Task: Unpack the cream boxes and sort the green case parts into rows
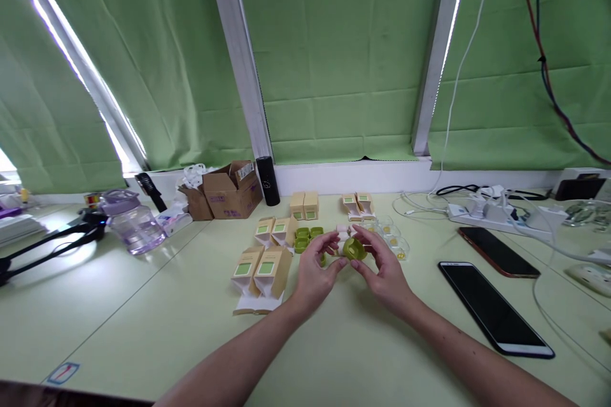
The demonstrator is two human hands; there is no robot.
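Observation:
Both of my hands meet above the middle of the pale green table (143,324). My left hand (316,272) and my right hand (382,267) together hold a small olive-green round case (354,248) between their fingertips. Just behind my left hand lie several more green cases (305,237). Small tan cardboard boxes (261,271) with green labels stand open to the left of my hands. Clear plastic trays (395,243) sit behind my right hand.
Two dark phones (494,307) (496,250) lie at the right, with a power strip and cables (482,213) behind them. A brown carton (232,191), a black cylinder (268,180) and a clear purple-lidded jug (133,222) stand at the back left. Green blinds hang behind.

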